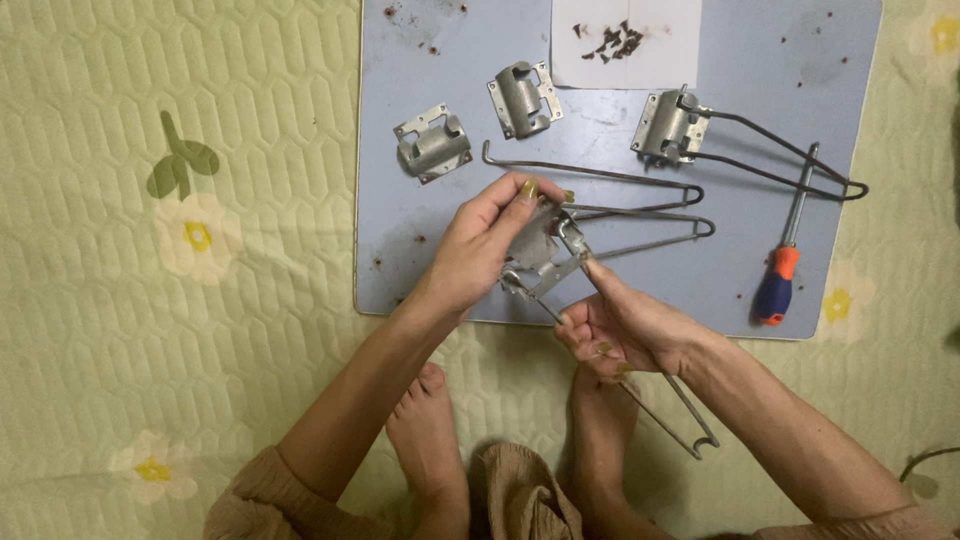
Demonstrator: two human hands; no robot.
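Above the blue board, both hands' grips clamped on one metal bracket and its wire leg.

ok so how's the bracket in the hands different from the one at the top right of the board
The held bracket is lifted off the board, gripped by the left hand, while the right hand works a wire leg into it. The top-right bracket lies flat, its wire leg already fitted. Both are grey metal.

We see two loose metal brackets, a screwdriver, and screws on paper.
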